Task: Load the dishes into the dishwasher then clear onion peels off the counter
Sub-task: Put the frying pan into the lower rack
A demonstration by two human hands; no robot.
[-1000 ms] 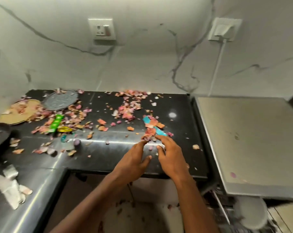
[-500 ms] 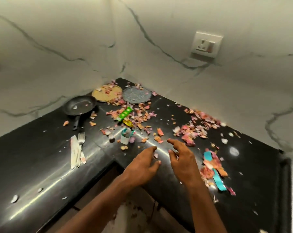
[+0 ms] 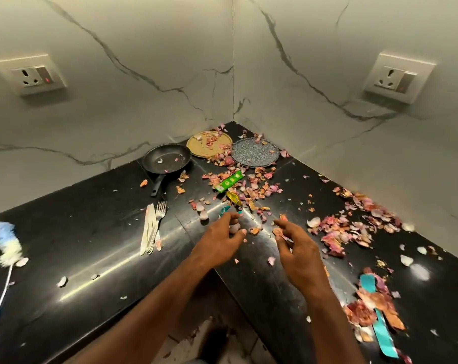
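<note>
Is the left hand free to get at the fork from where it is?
Probably yes. The left hand hovers right of the fork, with only bare counter and a few small peels between. It seems to pinch something small, unclear what, so it may need to drop that first.

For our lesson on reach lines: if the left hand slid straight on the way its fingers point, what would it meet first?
Probably the small teal wrapper just beyond the left hand, then the yellow wrapper; depth is uncertain.
</note>
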